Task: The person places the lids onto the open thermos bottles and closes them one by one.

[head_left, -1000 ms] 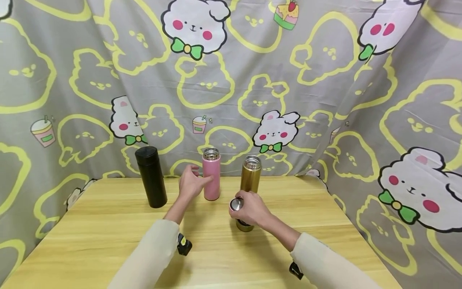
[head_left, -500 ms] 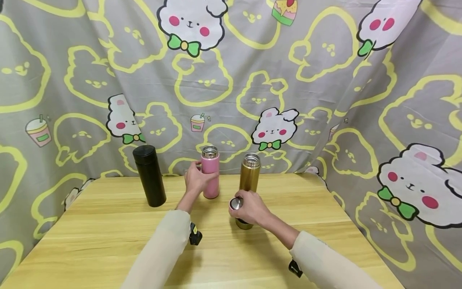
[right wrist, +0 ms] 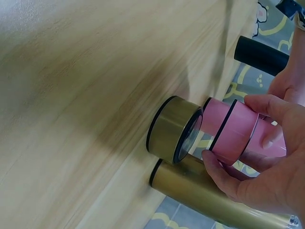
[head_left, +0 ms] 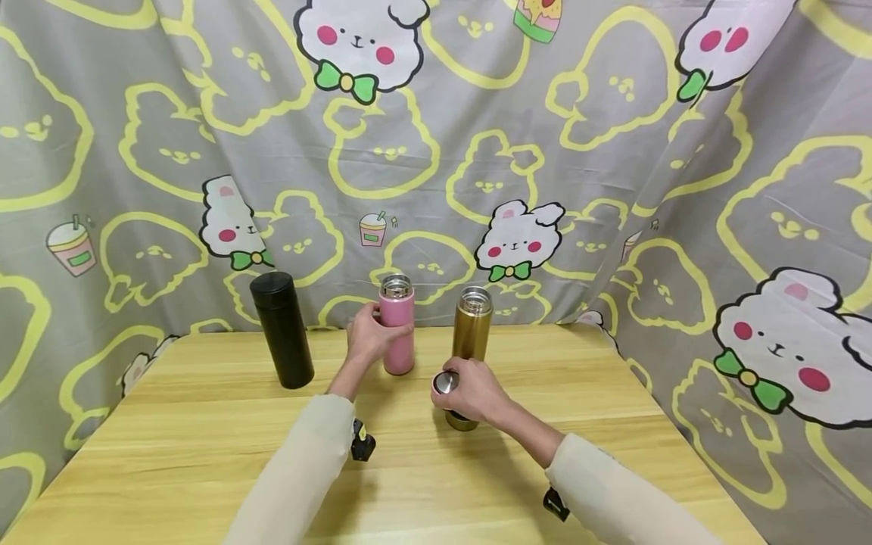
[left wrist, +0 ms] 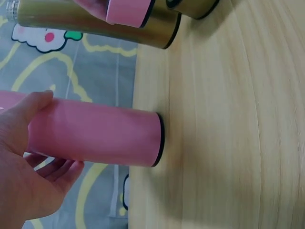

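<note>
An uncapped pink thermos flask [head_left: 400, 359] stands upright toward the back of the table. My left hand [head_left: 368, 337] grips it, thumb on one side and fingers on the other, as the left wrist view shows. In my right hand [head_left: 480, 390] is the flask's pink lid [right wrist: 236, 131], pinched between thumb and fingers, its metal inside facing up in the head view. It hangs just over a gold lid [right wrist: 171, 129] that sits on the table. Behind that hand stands an uncapped gold thermos flask [head_left: 471, 333], its lower part hidden by the hand.
A black thermos flask [head_left: 282, 333] with its lid on stands to the left of the pink one. The wooden table [head_left: 184, 446] ends at a grey patterned curtain [head_left: 422, 174] close behind the flasks. A small black device is on each sleeve.
My left hand has moved right and closed around the pink flask. The right hand with the pink lid has stayed in nearly the same place; the head view has shifted slightly.
</note>
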Demonstrator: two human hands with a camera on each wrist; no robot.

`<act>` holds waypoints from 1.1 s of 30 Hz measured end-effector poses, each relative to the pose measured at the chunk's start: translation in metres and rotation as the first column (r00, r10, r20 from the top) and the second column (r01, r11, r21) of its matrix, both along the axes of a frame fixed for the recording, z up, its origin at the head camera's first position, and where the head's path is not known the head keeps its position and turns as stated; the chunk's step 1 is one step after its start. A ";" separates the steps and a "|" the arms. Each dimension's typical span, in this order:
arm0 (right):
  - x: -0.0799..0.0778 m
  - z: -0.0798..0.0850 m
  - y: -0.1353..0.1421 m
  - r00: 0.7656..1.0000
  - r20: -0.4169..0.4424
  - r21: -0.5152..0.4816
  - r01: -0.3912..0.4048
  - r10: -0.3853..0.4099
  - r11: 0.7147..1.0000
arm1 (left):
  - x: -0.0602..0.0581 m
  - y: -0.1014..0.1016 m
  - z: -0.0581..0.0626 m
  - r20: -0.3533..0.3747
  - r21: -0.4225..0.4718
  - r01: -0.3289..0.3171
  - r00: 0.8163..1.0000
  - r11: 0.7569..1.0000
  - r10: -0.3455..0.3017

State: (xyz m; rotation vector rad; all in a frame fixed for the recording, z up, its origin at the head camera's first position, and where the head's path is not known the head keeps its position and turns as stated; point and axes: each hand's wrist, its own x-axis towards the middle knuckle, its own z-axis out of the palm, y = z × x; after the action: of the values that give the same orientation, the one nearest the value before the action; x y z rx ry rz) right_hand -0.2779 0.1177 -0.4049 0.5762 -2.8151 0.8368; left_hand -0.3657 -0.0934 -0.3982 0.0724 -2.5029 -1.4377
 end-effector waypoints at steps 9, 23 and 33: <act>0.001 0.001 0.002 1.000 0.013 0.001 0.021 -0.021 1.000 | 0.020 -0.009 0.006 -0.012 -0.128 0.096 0.995 0.987 -0.098; 0.001 0.001 0.006 0.998 0.031 -0.012 0.051 -0.051 0.999 | 0.071 -0.017 0.008 0.049 -0.097 0.302 0.953 0.948 -0.299; -0.001 -0.001 0.011 0.997 0.026 -0.013 0.077 -0.077 0.997 | 0.086 -0.019 0.005 0.072 -0.061 0.359 0.932 0.931 -0.354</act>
State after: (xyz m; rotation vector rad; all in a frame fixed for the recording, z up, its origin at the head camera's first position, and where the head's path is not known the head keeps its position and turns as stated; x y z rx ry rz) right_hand -0.2784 0.1288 -0.4058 0.4552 -2.8323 0.8544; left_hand -0.2800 -0.1119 -0.3931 -0.3797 -2.7187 -1.4852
